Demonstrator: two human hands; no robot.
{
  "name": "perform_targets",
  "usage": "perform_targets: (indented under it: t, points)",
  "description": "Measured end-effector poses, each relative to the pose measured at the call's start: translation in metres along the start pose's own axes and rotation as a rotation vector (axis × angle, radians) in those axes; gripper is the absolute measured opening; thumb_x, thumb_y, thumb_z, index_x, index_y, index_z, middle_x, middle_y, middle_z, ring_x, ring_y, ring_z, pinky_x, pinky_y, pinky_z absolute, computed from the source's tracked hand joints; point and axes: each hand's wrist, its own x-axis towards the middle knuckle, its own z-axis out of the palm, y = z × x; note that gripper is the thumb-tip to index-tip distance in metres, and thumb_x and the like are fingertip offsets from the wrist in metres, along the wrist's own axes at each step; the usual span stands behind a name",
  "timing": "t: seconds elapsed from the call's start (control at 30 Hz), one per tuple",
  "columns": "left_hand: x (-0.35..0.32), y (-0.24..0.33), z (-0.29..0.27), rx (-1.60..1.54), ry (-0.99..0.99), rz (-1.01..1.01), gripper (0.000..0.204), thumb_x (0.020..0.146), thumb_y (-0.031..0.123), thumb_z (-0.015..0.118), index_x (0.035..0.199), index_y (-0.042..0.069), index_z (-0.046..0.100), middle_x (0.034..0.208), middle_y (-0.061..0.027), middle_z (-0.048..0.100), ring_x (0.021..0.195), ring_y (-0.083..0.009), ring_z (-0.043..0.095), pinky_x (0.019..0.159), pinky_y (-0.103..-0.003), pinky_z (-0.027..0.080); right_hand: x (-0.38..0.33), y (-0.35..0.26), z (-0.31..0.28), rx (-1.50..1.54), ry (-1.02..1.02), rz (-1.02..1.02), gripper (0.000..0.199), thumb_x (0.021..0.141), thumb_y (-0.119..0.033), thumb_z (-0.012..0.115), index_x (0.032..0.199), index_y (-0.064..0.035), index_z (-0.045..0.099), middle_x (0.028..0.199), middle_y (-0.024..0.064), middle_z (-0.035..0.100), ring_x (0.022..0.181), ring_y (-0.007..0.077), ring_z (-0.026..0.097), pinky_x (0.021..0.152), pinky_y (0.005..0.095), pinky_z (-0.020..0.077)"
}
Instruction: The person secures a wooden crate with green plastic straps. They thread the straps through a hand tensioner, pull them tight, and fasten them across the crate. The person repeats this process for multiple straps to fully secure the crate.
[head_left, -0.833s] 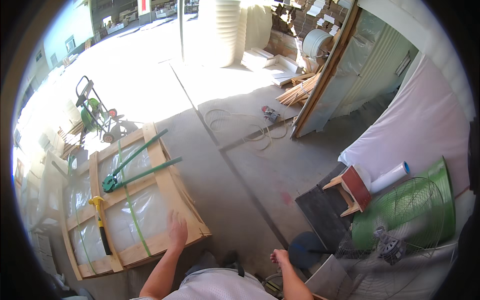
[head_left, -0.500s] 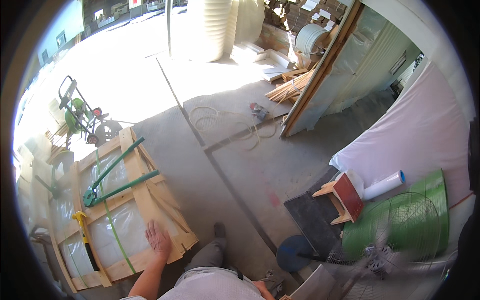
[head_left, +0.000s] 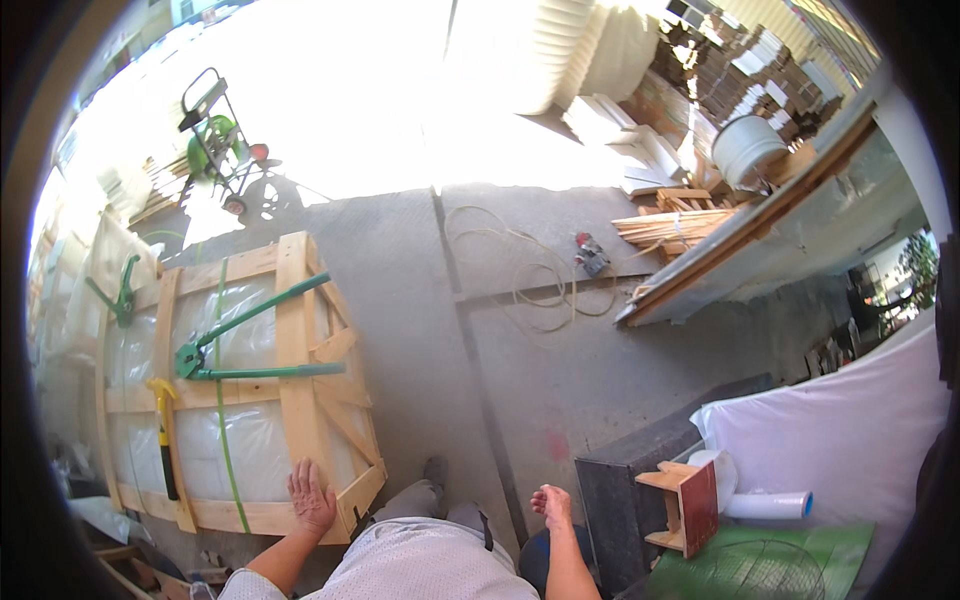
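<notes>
My left hand [head_left: 313, 497] lies flat, fingers together but stretched out, on the near right corner of a slatted wooden crate [head_left: 297, 375]. Clear plastic wrap shows between the slats, and a green strap [head_left: 222, 420] runs across the top. On the crate lie a green long-handled tool [head_left: 193, 360] with its two handles spread, and a hammer [head_left: 164, 430] with a yellow head and black grip. Another green tool [head_left: 124, 298] is at the crate's far left. My right hand [head_left: 550, 506] is raised in the air, fingers curled in, with nothing visible in it.
A wooden stool [head_left: 697, 507] on its side, a white roll [head_left: 768, 505] and a green coil with a wire fan guard stand to the right, beside a dark box [head_left: 612, 510]. Ahead are a hose [head_left: 520, 270], a red-grey tool [head_left: 591, 255], wood strips [head_left: 672, 232] and a wheeled cart [head_left: 220, 140].
My right hand has come up from the lower edge beside my body. The left hand stays on the crate. The view has shifted, bringing more of the right side's far area in.
</notes>
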Motion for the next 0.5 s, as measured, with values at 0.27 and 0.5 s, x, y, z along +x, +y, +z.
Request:
perform_targets:
  t: [0.27, 0.5]
  points:
    - [0.013, 0.009, -0.017, -0.043, -0.018, -0.072, 0.060, 0.078, 0.020, 0.063, 0.130, -0.001, 0.042, 0.139, -0.0222, 0.040, 0.130, -0.0424, 0.036, 0.107, -0.056, 0.027, 0.039, -0.039, 0.023, -0.293, -0.089, 0.093, 0.017, 0.090, -0.019, 0.058, 0.092, -0.0020, 0.060, 0.080, 0.0103, 0.066, 0.061, 0.0200, 0.064, 0.052, 0.0341, 0.0538]
    - [0.111, 0.066, -0.033, -0.182, 0.250, -0.317, 0.035, 0.084, 0.008, 0.058, 0.117, -0.001, 0.053, 0.128, -0.0224, 0.050, 0.119, -0.0421, 0.046, 0.102, -0.049, 0.036, 0.092, -0.047, 0.009, -0.411, -0.094, 0.309, 0.017, 0.085, -0.017, 0.060, 0.084, -0.0009, 0.062, 0.075, 0.0092, 0.065, 0.055, 0.0188, 0.060, 0.046, 0.0294, 0.0456]
